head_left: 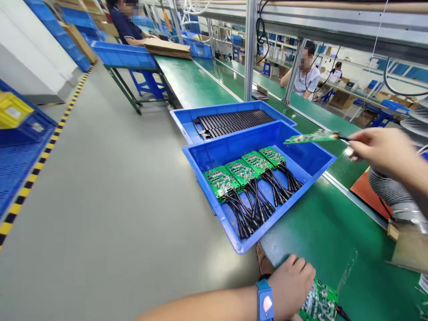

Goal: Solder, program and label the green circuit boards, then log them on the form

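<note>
My right hand (384,149) is closed in a pinch on a green circuit board (310,137), which it holds level over the far right corner of a blue bin (207,156). Inside that bin lie several green circuit boards with black cables (247,171) in a row. My left hand (292,285), with a blue wrist strap (265,301), is closed on another green circuit board (321,303) that rests on the green bench (317,232) near the front edge.
A second blue bin (187,122) with black strips stands behind the first. A grey ribbed hose (391,194) and an orange mat (366,191) lie at the right. Other people sit at benches farther back. Blue crates and hazard tape line the floor at left.
</note>
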`<state>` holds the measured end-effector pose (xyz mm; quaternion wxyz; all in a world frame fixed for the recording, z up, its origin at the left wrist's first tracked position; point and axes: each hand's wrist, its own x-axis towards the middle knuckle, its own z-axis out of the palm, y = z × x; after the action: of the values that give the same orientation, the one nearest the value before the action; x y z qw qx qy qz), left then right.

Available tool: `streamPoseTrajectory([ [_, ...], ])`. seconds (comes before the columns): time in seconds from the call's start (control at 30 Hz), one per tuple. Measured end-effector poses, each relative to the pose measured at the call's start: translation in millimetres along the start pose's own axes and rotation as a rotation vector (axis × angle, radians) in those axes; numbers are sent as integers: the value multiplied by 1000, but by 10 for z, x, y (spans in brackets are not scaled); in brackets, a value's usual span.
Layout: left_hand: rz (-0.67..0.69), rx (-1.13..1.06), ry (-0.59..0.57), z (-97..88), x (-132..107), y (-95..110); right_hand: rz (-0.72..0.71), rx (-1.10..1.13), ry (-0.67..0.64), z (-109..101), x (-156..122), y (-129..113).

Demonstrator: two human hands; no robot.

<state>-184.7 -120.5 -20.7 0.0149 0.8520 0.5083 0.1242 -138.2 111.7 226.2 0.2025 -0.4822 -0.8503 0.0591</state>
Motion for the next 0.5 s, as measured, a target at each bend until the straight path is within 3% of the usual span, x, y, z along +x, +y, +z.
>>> streamPoseTrajectory([
  [0.1, -87, 9, 47, 46, -15, 48, -108, 15, -87, 664, 425, -412],
  [0.23, -190, 33, 122, 92, -89, 57, -138, 13, -68, 1410, 636, -615],
  [0.37, -252, 35, 188, 80, -340, 18, -119, 8, -97, 1802, 662, -601],
  [0.5, -321, 10, 235, 25, -631, -42, -74, -18, -186, 1946, 672, -553],
])
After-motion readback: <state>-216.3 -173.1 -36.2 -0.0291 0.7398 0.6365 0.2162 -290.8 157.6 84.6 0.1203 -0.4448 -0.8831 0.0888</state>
